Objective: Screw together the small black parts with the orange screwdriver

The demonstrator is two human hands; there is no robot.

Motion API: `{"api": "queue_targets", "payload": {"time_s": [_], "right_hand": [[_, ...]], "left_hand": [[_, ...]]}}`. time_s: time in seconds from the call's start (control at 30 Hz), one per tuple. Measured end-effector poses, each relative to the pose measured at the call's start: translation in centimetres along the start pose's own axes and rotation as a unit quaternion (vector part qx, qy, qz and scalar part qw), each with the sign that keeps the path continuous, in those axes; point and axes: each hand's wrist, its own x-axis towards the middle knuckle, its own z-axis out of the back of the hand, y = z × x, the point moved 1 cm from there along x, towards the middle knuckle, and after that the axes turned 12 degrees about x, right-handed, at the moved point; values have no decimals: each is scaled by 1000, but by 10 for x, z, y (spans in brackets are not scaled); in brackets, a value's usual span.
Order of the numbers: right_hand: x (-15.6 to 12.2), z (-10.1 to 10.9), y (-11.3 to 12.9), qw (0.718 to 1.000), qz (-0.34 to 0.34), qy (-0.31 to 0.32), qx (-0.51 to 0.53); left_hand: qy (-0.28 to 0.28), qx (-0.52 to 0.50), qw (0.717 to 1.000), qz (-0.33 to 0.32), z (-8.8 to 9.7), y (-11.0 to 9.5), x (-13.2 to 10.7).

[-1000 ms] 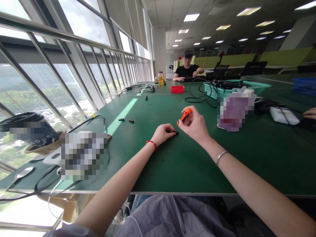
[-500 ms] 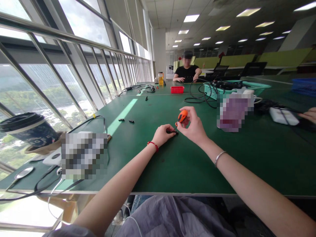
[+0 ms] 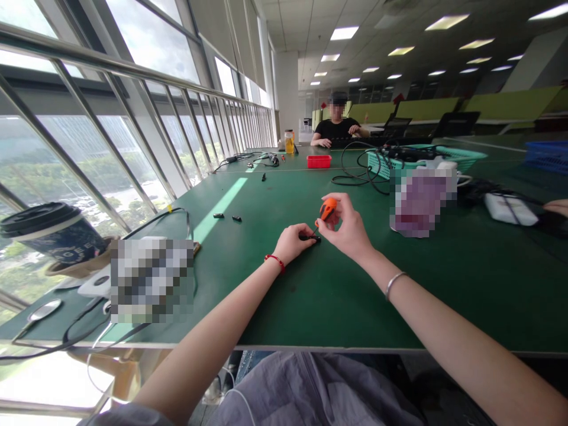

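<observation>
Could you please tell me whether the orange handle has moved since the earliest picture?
Yes, slightly: the orange handle has shifted left in the view, judged against the red tray.

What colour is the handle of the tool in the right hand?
The handle is orange with black patches, seen best in the head view.

A green tabletop (image 3: 310, 313), streaked with sunlight, carries two small black parts (image 3: 236, 219) lying near each other and a slim black piece (image 3: 316, 239) toward the middle. Farther back stand a red plastic tray (image 3: 319, 162), a turquoise basket (image 3: 376, 165) and a jar (image 3: 289, 142), its yellow contents possibly liquid.
</observation>
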Motion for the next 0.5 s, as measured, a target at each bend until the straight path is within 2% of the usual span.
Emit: {"api": "queue_targets", "payload": {"time_s": [0.17, 0.37, 0.5], "right_hand": [[1, 2, 3, 999, -10, -11, -32], [0, 0, 1, 1000, 18, 8, 9], [1, 0, 0, 1000, 10, -5, -25]], "left_hand": [[-1, -14, 1000, -10, -1, 2, 0], [-1, -7, 1000, -7, 0, 0, -1], [-3, -18, 1000, -12, -1, 2, 0]]}}
